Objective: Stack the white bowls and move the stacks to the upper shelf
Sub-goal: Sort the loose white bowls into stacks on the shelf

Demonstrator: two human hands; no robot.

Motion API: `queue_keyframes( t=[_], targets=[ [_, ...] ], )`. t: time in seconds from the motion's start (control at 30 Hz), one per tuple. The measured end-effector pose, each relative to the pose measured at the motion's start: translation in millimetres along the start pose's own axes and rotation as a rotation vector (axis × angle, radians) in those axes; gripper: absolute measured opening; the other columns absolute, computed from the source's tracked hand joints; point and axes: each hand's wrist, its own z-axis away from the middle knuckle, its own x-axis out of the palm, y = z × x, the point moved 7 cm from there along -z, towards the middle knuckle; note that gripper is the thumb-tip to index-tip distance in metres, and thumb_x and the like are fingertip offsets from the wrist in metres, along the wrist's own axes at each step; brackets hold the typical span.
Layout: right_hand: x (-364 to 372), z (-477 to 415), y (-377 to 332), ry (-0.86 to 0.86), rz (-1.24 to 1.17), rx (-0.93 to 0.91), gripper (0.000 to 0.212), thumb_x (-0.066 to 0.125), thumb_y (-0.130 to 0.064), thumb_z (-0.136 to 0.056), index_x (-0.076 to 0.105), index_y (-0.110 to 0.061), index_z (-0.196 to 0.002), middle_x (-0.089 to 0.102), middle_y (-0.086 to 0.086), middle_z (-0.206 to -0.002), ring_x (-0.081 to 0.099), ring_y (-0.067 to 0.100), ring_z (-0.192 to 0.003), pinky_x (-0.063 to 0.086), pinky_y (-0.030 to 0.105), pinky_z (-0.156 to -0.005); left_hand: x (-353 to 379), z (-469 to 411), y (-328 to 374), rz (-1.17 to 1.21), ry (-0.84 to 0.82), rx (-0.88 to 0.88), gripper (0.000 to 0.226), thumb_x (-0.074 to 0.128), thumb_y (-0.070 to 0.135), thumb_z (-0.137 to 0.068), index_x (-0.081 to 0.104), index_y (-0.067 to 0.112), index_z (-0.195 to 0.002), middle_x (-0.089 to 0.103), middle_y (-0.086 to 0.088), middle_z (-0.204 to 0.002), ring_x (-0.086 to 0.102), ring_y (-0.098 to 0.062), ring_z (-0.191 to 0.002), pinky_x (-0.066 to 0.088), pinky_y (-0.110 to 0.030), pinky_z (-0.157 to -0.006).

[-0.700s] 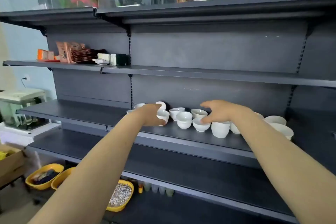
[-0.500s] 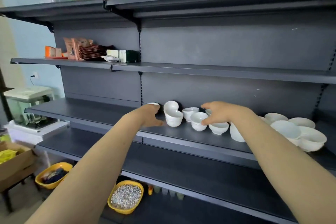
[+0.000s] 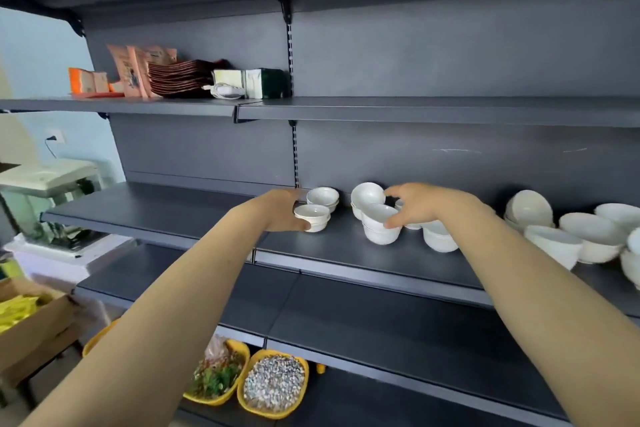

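Note:
Several small white bowls stand on the dark middle shelf (image 3: 346,253). My left hand (image 3: 280,211) grips a short stack of small bowls (image 3: 313,217) at the left of the group; another short stack (image 3: 322,198) sits just behind it. My right hand (image 3: 415,206) pinches the rim of the top bowl of a stack (image 3: 381,225). A tilted bowl (image 3: 367,194) leans behind that stack. More small bowls (image 3: 438,236) stand under my right wrist. The upper shelf (image 3: 433,109) runs above.
Larger white bowls (image 3: 588,236) crowd the right end of the middle shelf. Orange packets (image 3: 138,73) and a green-and-white box (image 3: 256,81) sit on the upper shelf's left part. Yellow baskets (image 3: 273,385) lie on the floor below; a cardboard box (image 3: 31,326) stands at left.
The view has shifted upward and closer. My left hand has taken hold of a short bowl stack at the left. My right hand moved onto the middle stack's top bowl.

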Motion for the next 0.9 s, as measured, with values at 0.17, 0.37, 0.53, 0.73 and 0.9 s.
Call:
queue_keyframes(
  t=[0.17, 0.37, 0.53, 0.73, 0.9],
  targets=[
    [18.4, -62.9, -15.8, -0.032, 0.066, -0.010, 0.073, 0.066, -0.047, -0.086, 0.034, -0.025, -0.148, 0.043, 0.001, -0.148, 0.048, 0.026, -0.125, 0.043, 0.039, -0.102, 16.6, -43.3, -39.6, 0.006, -0.060, -0.019, 0.067, 0.062, 0.033, -0.092, 0.031, 0.019, -0.150, 0.037, 0.000, -0.153, 0.037, -0.021, -0.138, 0.032, -0.028, -0.105],
    [24.4, -153.9, -14.1, -0.065, 0.069, -0.027, 0.076, 0.063, -0.045, -0.089, 0.026, -0.026, -0.153, 0.030, -0.003, -0.157, 0.035, 0.023, -0.140, 0.035, 0.033, -0.103, 30.7, -116.8, -82.8, 0.029, -0.103, -0.064, 0.075, 0.063, 0.040, -0.090, 0.025, 0.019, -0.152, 0.031, 0.001, -0.157, 0.033, -0.020, -0.141, 0.030, -0.031, -0.109],
    [21.1, -227.7, -12.3, -0.065, 0.056, -0.061, 0.072, 0.063, -0.045, -0.090, 0.032, -0.021, -0.151, 0.036, -0.002, -0.155, 0.038, 0.022, -0.139, 0.035, 0.035, -0.109, 46.8, -171.9, -110.7, 0.143, -0.104, -0.107, 0.079, 0.061, 0.044, -0.092, 0.020, 0.020, -0.155, 0.024, 0.002, -0.160, 0.026, -0.018, -0.145, 0.024, -0.031, -0.113],
    [34.3, -287.0, -14.9, -0.096, 0.093, -0.096, 0.062, 0.062, -0.044, -0.090, 0.043, -0.017, -0.143, 0.048, 0.002, -0.146, 0.046, 0.025, -0.131, 0.038, 0.039, -0.108, 85.2, -211.6, -139.9, 0.210, -0.168, -0.153, 0.081, 0.060, 0.047, -0.091, 0.018, 0.018, -0.155, 0.021, 0.003, -0.161, 0.024, -0.018, -0.146, 0.023, -0.033, -0.116],
    [44.7, -322.9, -13.4, -0.100, 0.059, -0.101, 0.068, 0.064, -0.041, -0.090, 0.036, -0.018, -0.149, 0.044, 0.001, -0.150, 0.043, 0.022, -0.135, 0.036, 0.035, -0.110, 94.7, -252.7, -153.7, 0.191, -0.196, -0.126, 0.083, 0.061, 0.048, -0.090, 0.018, 0.018, -0.155, 0.022, 0.002, -0.161, 0.024, -0.019, -0.146, 0.024, -0.036, -0.117]
  ],
)
